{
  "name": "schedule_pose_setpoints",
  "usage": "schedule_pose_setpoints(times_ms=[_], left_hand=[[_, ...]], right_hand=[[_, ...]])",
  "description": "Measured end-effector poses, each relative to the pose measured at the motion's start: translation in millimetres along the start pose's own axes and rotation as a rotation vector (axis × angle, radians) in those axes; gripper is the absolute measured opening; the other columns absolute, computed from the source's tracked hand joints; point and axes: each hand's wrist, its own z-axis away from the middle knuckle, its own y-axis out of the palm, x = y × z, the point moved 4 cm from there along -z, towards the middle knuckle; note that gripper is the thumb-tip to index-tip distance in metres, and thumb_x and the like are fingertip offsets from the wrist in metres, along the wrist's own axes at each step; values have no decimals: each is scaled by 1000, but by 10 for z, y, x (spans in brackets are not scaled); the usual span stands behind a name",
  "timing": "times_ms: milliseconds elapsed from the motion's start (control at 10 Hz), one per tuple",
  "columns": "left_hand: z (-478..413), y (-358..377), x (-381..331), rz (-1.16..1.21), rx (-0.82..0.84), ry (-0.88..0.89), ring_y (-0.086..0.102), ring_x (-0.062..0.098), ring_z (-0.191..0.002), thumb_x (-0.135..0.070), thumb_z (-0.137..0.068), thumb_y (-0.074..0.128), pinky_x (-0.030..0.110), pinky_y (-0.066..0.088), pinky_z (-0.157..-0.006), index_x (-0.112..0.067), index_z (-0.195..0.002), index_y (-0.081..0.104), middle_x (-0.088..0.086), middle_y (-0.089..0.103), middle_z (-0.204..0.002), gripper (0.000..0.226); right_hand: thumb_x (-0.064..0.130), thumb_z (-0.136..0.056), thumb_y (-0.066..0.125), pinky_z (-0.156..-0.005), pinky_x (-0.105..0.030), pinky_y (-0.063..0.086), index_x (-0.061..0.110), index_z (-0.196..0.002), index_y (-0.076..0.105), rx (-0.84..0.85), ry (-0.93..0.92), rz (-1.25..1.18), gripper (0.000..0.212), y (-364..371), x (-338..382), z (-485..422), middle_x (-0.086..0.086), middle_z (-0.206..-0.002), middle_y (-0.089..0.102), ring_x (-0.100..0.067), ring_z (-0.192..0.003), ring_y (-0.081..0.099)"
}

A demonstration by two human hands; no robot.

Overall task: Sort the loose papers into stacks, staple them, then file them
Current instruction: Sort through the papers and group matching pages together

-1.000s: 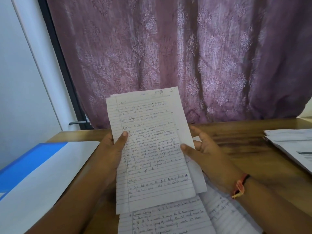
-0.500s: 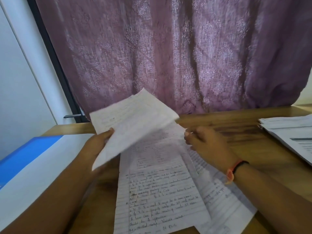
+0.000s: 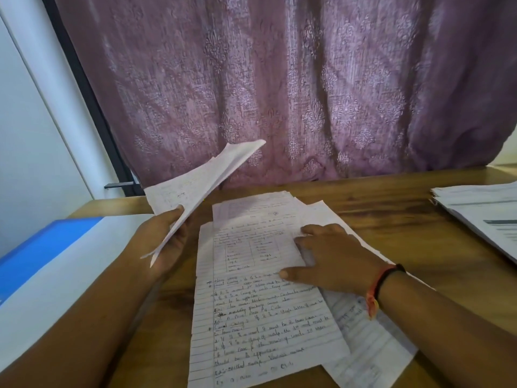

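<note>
- Gripping sheets (image 3: 201, 189) in the left hand (image 3: 167, 239) at centre left, thumb on the near face, fingers curled behind; held clear of the table (image 3: 391, 214), far corner tipped up against the curtain (image 3: 279, 79).
- Pressing down on the pile (image 3: 260, 317) at lower centre with the right hand (image 3: 333, 256): fingers straight and slightly spread, palm flat over the top page's right edge, thumb pointing left across the writing.
- Wearing a band (image 3: 383, 287) at the right wrist.
- Fanned unevenly, with under-pages jutting past the top page at upper right and lower right; near edge reaching the bottom of the frame.
- Flanked at far left by a blue and white folder (image 3: 56, 261), apart from the pile, with the left forearm crossing its right edge; at the right edge of the frame by a stack (image 3: 481, 214), well apart.
- Leaving bare wood between pile and stack at right of centre, plus a narrow strip between the pile's far edge and the curtain hem.
</note>
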Motion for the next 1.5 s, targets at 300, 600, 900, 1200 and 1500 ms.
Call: schedule_pose_setpoints(times_ms=[300,600,900,1200,1500], left_hand=[[-304,-232,1,-323,40,59,72,26,-99,-55,-67,81,46,57,-90,-27,-112,65,8,73,-116,56],[-245,-159,40,-566,211,180,76,25,-95,-36,-99,60,54,57,-92,-32,-125,60,-3,77,-109,26],[-295,-174,-22,-499,175,303,75,15,-93,-35,-100,58,39,58,-76,-38,-119,59,-11,76,-104,20],[-262,-162,24,-420,172,327,75,28,-90,-34,-100,58,42,63,-75,-32,-115,61,2,77,-100,16],[-273,-169,32,-270,225,271,75,36,-86,-25,-101,55,42,61,-70,-22,-121,64,17,74,-102,22]], right_hand=[[75,-68,69,-96,-39,50,16,-116,68,-23,47,-145,76,-123,-177,18,1,-116,64,-19,-114,55],[45,-78,81,-69,-33,50,3,-77,69,-189,122,-327,44,-138,-386,-63,-11,-86,71,-29,-81,66],[36,-97,61,-53,-23,32,22,-87,58,-548,253,-697,17,-295,-656,-126,7,-80,62,-5,-66,52],[32,-98,60,-74,-37,58,16,-98,67,-591,240,-930,17,-284,-621,-115,0,-92,74,-20,-89,71],[28,-98,60,-76,-40,61,18,-96,67,-583,222,-1087,13,-318,-538,-61,1,-90,77,-19,-88,73]])
